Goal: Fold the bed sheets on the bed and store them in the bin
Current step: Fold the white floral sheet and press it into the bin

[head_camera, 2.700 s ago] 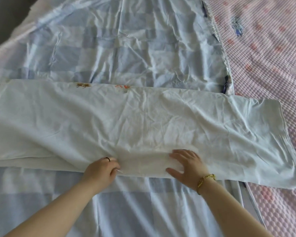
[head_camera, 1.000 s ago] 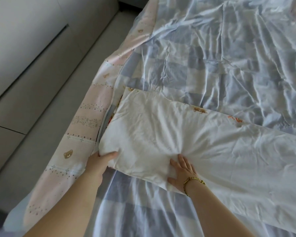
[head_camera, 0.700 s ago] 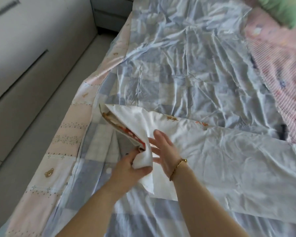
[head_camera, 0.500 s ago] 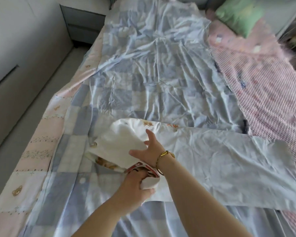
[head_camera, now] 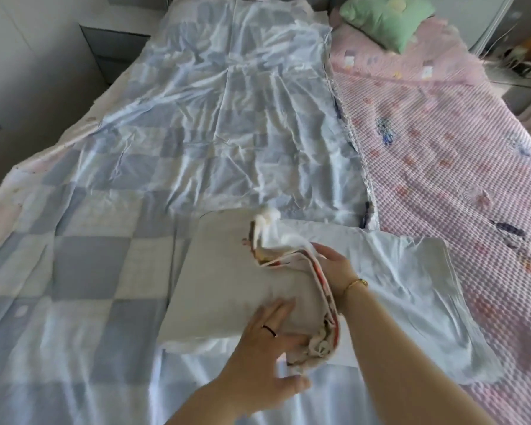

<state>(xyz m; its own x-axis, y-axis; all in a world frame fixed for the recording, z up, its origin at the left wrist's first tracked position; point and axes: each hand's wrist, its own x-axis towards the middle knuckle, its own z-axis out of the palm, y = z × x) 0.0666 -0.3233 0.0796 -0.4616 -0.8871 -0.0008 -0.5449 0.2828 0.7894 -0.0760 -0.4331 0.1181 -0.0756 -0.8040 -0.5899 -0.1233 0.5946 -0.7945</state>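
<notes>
Left hand (head_camera: 258,357) wears black ring (head_camera: 269,330) (right, gold bracelet (head_camera: 354,283)).

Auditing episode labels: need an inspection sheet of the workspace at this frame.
Surface: bed covered by a wrinkled blue checked sheet.
Job's things: white sheet lies across the bed, left end folded over onto itself; bin not in view.
Clutter: pink quilted blanket on the right; green pillow at the head.
Grippers: left hand lies on the folded layer, fingers spread, thumb grip unclear; right hand at the fold's edge, fingers partly hidden.
Cables: nothing seen.
Surroundings: grey drawer unit beside the bed head; blurred items upper right.
</notes>
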